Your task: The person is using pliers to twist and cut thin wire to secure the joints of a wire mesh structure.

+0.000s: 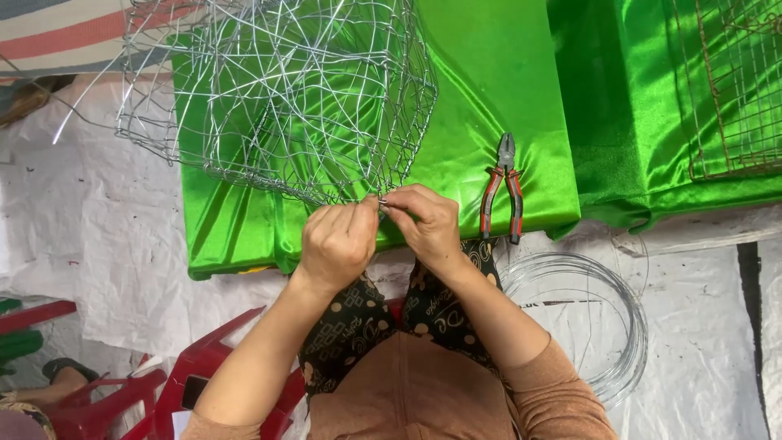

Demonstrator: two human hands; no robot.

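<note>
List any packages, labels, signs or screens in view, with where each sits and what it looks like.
No packages, labels, signs or screens show.
Only printed surface: the black patterned cloth on the person's lap, with tan shapes and dots.
Left hand and right hand pinch a wire at the silver wire mesh basket on the shiny green cloth.
Red-handled pliers lie right of the hands.

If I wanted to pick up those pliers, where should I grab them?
Grab the pliers by the two red-and-black handles, coming from the near side. The handles point toward the person and lie slightly spread on the green cloth, while the metal nose points away.
</note>
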